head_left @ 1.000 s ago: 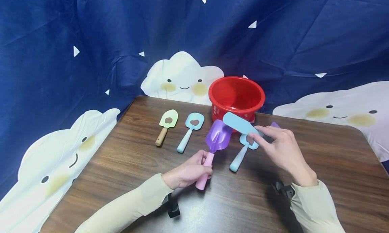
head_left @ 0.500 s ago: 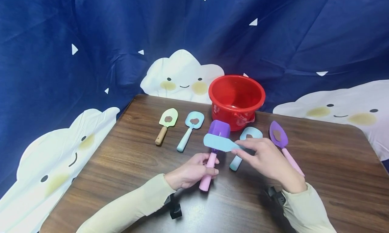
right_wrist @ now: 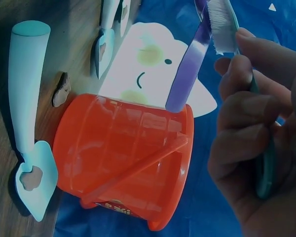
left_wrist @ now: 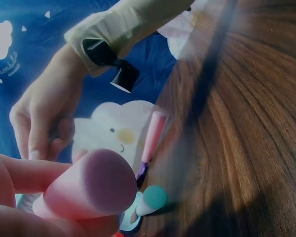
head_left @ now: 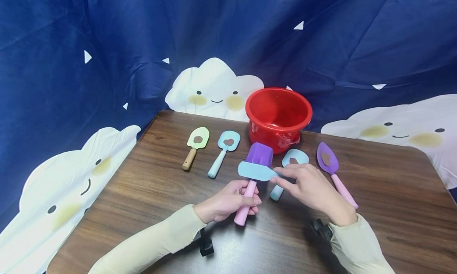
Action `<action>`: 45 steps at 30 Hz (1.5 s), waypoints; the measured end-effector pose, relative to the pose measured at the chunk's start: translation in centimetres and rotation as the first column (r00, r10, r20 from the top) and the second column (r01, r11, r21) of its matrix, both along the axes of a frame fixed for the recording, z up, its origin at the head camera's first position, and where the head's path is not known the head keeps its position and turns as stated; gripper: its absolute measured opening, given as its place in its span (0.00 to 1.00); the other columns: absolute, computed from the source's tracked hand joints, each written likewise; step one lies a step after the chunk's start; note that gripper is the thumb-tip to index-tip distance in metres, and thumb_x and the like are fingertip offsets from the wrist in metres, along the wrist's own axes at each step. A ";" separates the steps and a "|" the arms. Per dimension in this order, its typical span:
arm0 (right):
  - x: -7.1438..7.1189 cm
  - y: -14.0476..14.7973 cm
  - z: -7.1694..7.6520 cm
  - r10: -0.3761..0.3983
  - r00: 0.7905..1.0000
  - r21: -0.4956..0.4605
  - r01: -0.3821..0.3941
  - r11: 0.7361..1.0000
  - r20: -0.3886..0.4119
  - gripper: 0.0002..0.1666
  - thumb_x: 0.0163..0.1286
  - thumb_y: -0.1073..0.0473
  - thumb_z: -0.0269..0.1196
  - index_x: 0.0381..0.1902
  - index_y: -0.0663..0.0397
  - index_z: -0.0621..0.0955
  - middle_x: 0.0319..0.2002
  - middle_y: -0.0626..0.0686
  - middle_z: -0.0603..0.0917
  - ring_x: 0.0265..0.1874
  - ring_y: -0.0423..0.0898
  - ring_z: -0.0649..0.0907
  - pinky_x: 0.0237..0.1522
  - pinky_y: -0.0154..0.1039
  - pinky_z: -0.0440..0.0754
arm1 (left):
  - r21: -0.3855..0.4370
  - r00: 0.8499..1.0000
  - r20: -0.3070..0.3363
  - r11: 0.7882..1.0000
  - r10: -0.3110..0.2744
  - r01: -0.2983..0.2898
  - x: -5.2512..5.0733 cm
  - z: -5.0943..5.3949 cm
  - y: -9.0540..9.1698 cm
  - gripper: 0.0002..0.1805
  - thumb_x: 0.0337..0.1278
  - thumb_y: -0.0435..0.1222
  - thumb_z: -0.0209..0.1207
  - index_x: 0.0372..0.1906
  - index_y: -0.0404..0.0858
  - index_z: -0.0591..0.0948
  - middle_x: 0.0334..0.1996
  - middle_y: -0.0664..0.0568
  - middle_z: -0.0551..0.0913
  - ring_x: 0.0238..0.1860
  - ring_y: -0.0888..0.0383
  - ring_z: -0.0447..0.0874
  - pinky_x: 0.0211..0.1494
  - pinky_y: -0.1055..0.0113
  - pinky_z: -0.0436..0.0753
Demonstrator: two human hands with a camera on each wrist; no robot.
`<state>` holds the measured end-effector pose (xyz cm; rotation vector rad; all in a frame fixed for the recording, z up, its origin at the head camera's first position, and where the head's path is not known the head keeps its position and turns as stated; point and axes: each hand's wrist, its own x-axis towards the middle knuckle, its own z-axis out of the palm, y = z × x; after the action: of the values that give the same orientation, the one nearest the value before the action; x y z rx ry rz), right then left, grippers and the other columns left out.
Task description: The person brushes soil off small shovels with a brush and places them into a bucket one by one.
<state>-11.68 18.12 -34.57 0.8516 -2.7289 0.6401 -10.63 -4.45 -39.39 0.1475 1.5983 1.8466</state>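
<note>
Brush [head_left: 254,171], flat, pale-blue, pinched by right hand [head_left: 311,186], points nine o'clock across purple, pink-handled shovel [head_left: 260,155], gripped by left hand [head_left: 230,204].

The hand shovel [head_left: 260,154] is purple, pink-handled; the brush [head_left: 254,171] light blue, white-bristled — the bucket [head_left: 265,137] red, the curtain [head_left: 214,24] navy with white clouds [head_left: 216,85].

The left hand [head_left: 228,202] and right hand [head_left: 310,188] crowd the lower middle of the head view; the red bucket [head_left: 265,137] blocks the way above them. Bare tabletop [head_left: 400,194] gives free passage at far right.
</note>
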 end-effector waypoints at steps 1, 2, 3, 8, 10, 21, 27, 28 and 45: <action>0.0 0.0 0.0 -0.003 1.000 0.003 0.003 1.000 0.004 0.21 0.55 0.49 0.72 0.47 0.48 0.86 0.20 0.38 0.76 0.21 0.34 0.70 0.23 0.28 0.71 | -0.009 1.000 -0.009 1.000 0.005 -0.005 0.0 0.0 0.0 0.11 0.56 0.24 0.57 0.44 0.28 0.71 0.29 0.49 0.80 0.24 0.60 0.82 0.34 0.70 0.85; 0.0 0.0 0.1 -0.009 1.000 0.007 0.009 1.000 0.005 0.21 0.55 0.49 0.72 0.47 0.48 0.86 0.20 0.38 0.76 0.21 0.33 0.70 0.23 0.28 0.71 | -0.016 1.000 -0.017 1.000 0.010 -0.010 0.1 0.0 0.0 0.11 0.56 0.23 0.57 0.44 0.28 0.71 0.29 0.49 0.80 0.24 0.60 0.82 0.33 0.71 0.84; 0.0 0.0 0.2 -0.015 1.000 0.012 0.015 1.000 0.005 0.22 0.55 0.49 0.72 0.48 0.47 0.86 0.21 0.38 0.77 0.21 0.34 0.70 0.23 0.28 0.71 | -0.023 1.000 -0.024 1.000 0.012 -0.012 0.1 0.1 0.0 0.11 0.56 0.23 0.57 0.44 0.28 0.71 0.29 0.49 0.81 0.24 0.60 0.81 0.32 0.71 0.84; -0.3 -0.1 0.4 -0.046 0.999 0.008 0.046 0.999 -0.017 0.22 0.55 0.49 0.72 0.48 0.49 0.86 0.24 0.41 0.82 0.22 0.35 0.71 0.24 0.30 0.72 | -0.041 0.998 -0.065 0.999 0.017 -0.020 0.2 0.2 0.0 0.11 0.55 0.22 0.55 0.43 0.29 0.71 0.28 0.49 0.80 0.24 0.61 0.79 0.32 0.73 0.82; -0.5 -0.1 0.5 -0.051 0.998 -0.002 0.051 0.999 -0.031 0.22 0.55 0.50 0.72 0.48 0.50 0.86 0.23 0.42 0.83 0.21 0.35 0.71 0.23 0.31 0.72 | -0.047 0.996 -0.085 0.999 0.021 -0.025 0.1 0.3 0.0 0.10 0.54 0.22 0.55 0.42 0.29 0.71 0.28 0.49 0.80 0.24 0.61 0.78 0.32 0.72 0.81; -2.1 0.3 0.7 -0.173 0.984 -0.109 0.168 0.980 -0.036 0.23 0.58 0.55 0.70 0.50 0.61 0.84 0.40 0.61 0.88 0.37 0.57 0.87 0.36 0.50 0.84 | -0.077 0.990 -0.139 0.997 -0.012 0.001 0.5 0.2 -0.3 0.11 0.53 0.20 0.54 0.43 0.26 0.72 0.29 0.46 0.78 0.25 0.61 0.78 0.33 0.72 0.82; -2.3 0.4 0.5 -0.256 0.964 -0.148 0.244 0.958 -0.068 0.23 0.59 0.56 0.69 0.49 0.65 0.83 0.39 0.64 0.87 0.37 0.61 0.86 0.36 0.53 0.83 | -0.076 0.992 -0.121 0.997 -0.026 0.016 0.6 0.2 -0.2 0.11 0.54 0.20 0.54 0.44 0.26 0.72 0.29 0.47 0.78 0.25 0.61 0.79 0.35 0.69 0.84; -2.4 0.4 0.4 -0.268 0.960 -0.153 0.255 0.955 -0.075 0.23 0.60 0.56 0.69 0.49 0.65 0.83 0.39 0.64 0.87 0.37 0.61 0.86 0.36 0.54 0.83 | -0.068 0.993 -0.114 0.998 -0.028 0.020 0.6 0.2 -0.1 0.12 0.55 0.20 0.54 0.45 0.25 0.72 0.29 0.47 0.78 0.26 0.60 0.80 0.37 0.66 0.86; 0.1 0.8 -1.4 -0.031 0.990 -0.257 -0.005 0.966 -0.137 0.23 0.47 0.61 0.76 0.45 0.52 0.87 0.35 0.47 0.89 0.31 0.41 0.84 0.36 0.20 0.77 | 0.000 0.999 -0.027 0.999 0.036 -0.036 -0.6 0.8 -0.8 0.17 0.59 0.27 0.57 0.53 0.27 0.74 0.38 0.44 0.85 0.44 0.48 0.88 0.43 0.62 0.87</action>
<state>-11.62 18.96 -36.00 0.7826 -2.4559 0.8738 -11.18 -5.27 -38.56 0.1451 1.6296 1.8796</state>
